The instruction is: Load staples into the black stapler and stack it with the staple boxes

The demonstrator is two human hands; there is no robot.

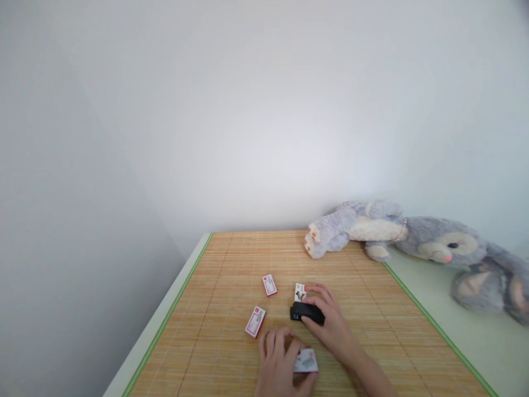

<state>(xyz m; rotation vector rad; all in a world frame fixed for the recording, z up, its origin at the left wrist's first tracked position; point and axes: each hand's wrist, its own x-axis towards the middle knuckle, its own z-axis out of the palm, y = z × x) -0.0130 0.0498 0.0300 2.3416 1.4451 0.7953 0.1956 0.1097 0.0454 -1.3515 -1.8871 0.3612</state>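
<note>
My right hand (333, 320) is closed around a small black stapler (306, 312) lying on the mat, thumb on its near side and fingers over the far side. Just beyond the stapler is a small white box (300, 292) printed with a stapler picture, partly covered by my right fingers. Nearer to me, my left hand (281, 361) grips another small white box (306, 360), with the thumb on its near edge and the fingers at its left and far side. Two white-and-red staple boxes, one nearer (255, 322) and one farther (269, 285), lie to the left of the stapler.
A bamboo mat (223, 275) with a green border covers much of the pale table (438, 298). At the back right, a grey plush rabbit (372, 229) lies on its side, partly over the mat. A white wall (256, 110) rises behind the table.
</note>
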